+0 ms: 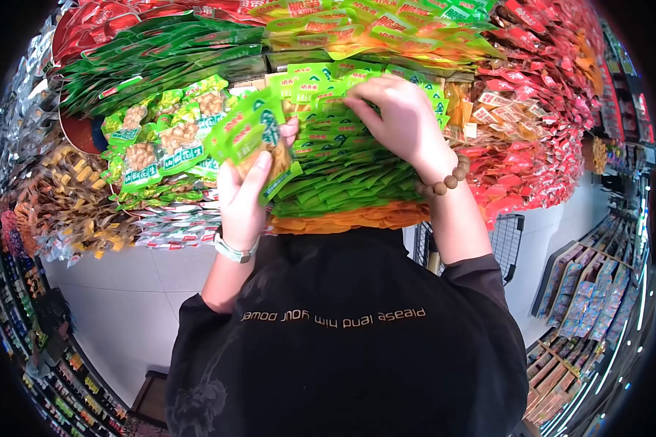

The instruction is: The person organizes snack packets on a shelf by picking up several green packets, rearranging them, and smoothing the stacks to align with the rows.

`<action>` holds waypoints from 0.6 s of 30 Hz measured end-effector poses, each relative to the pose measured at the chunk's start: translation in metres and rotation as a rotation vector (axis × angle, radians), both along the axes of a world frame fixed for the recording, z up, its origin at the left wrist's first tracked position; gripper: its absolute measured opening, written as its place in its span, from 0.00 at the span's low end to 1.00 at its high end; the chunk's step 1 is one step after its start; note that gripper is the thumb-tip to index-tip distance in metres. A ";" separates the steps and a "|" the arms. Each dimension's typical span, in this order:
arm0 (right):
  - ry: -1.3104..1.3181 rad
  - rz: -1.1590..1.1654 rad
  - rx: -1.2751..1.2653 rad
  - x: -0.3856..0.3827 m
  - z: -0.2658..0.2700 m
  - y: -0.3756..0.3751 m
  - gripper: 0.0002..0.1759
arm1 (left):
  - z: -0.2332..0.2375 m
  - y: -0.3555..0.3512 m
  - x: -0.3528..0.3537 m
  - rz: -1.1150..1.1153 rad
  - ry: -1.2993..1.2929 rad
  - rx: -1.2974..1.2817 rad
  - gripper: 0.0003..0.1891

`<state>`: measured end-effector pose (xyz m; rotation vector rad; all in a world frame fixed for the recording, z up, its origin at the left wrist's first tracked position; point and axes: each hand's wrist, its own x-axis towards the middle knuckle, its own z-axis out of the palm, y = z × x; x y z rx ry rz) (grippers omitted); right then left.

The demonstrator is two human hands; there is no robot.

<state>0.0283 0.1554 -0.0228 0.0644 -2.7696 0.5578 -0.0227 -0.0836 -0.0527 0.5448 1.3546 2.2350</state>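
Observation:
Several bright green snack packets (249,131) with a clear window are gripped in my left hand (242,193), thumb across the front, tilted above the display. A watch with a pale strap (235,249) is on that wrist. My right hand (402,116) is over the rows of green snack packets (332,149), its fingers curled in and closed at their upper edges. What those fingertips hold, if anything, is hidden. A brown bead bracelet (448,178) circles the right wrist.
Green peanut packets (178,138) lie to the left, with brown-wrapped snacks (76,197) beyond. Red packets (514,164) are heaped on the right. Dark green packets (160,54) and yellow-green packets (372,25) line the back. A black wire basket (504,244) stands below right.

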 end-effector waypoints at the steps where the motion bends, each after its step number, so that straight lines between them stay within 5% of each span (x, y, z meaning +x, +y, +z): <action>1: 0.072 0.005 0.033 -0.001 0.002 -0.002 0.07 | 0.001 -0.002 0.002 0.017 -0.044 0.024 0.20; 10: -0.154 -0.023 -0.079 0.009 -0.012 -0.005 0.10 | 0.010 -0.014 0.015 -0.040 -0.312 -0.020 0.20; 13: 0.136 -0.045 -0.042 0.021 -0.009 -0.022 0.14 | 0.011 -0.011 0.022 -0.120 -0.301 -0.084 0.20; 15: 0.243 -0.038 -0.312 0.039 -0.008 -0.036 0.29 | 0.008 -0.010 0.024 -0.204 -0.225 -0.145 0.18; 17: -0.114 -0.094 -0.934 0.062 0.000 -0.057 0.36 | 0.010 -0.003 0.028 -0.288 -0.132 -0.246 0.15; 18: -0.176 -0.073 -1.033 0.068 -0.005 -0.062 0.38 | 0.010 0.002 0.031 -0.317 -0.034 -0.316 0.14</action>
